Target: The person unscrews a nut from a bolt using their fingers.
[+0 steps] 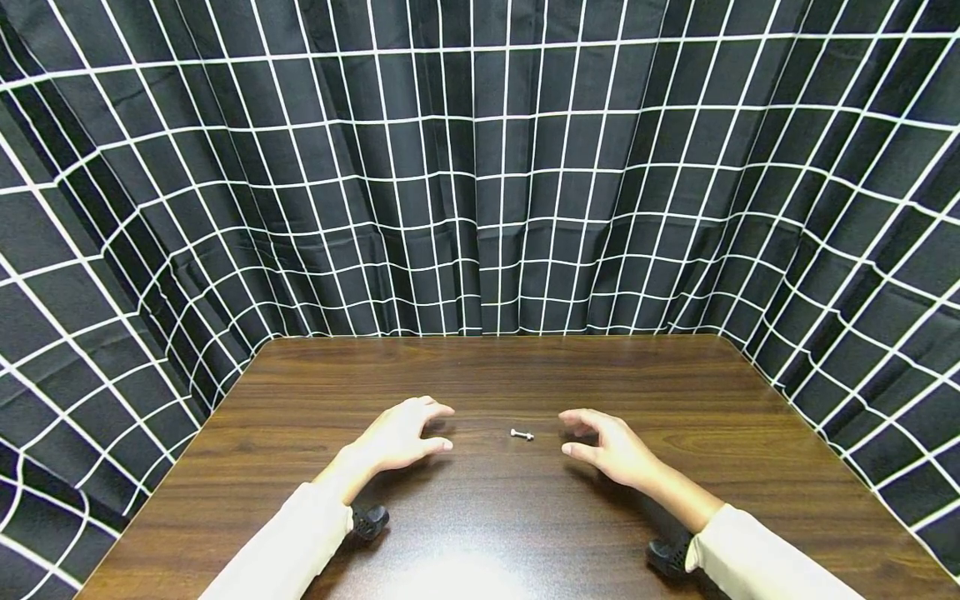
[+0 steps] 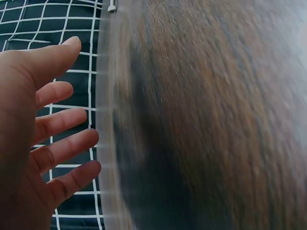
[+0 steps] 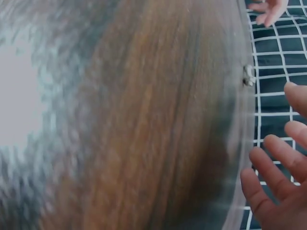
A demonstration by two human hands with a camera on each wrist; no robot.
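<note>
A small silver bolt (image 1: 522, 434), with what looks like a nut at one end, lies on the brown wooden table (image 1: 480, 375) between the two hands. To its left my left hand (image 1: 408, 433) is held just above the tabletop, fingers spread and relaxed, holding nothing. On the other side, my right hand (image 1: 609, 446) hovers with loosely bent fingers and nothing in its grasp. Neither hand touches the bolt. The left wrist view catches only one end of the bolt (image 2: 112, 7) at the top edge; in the right wrist view the bolt (image 3: 248, 75) looks small and blurred.
A black curtain (image 1: 442, 196) with a white grid hangs behind the table and along both sides. Each wrist carries a black strapped device, the left one (image 1: 371, 522) and the right one (image 1: 667, 557). Light glares off the table's near part.
</note>
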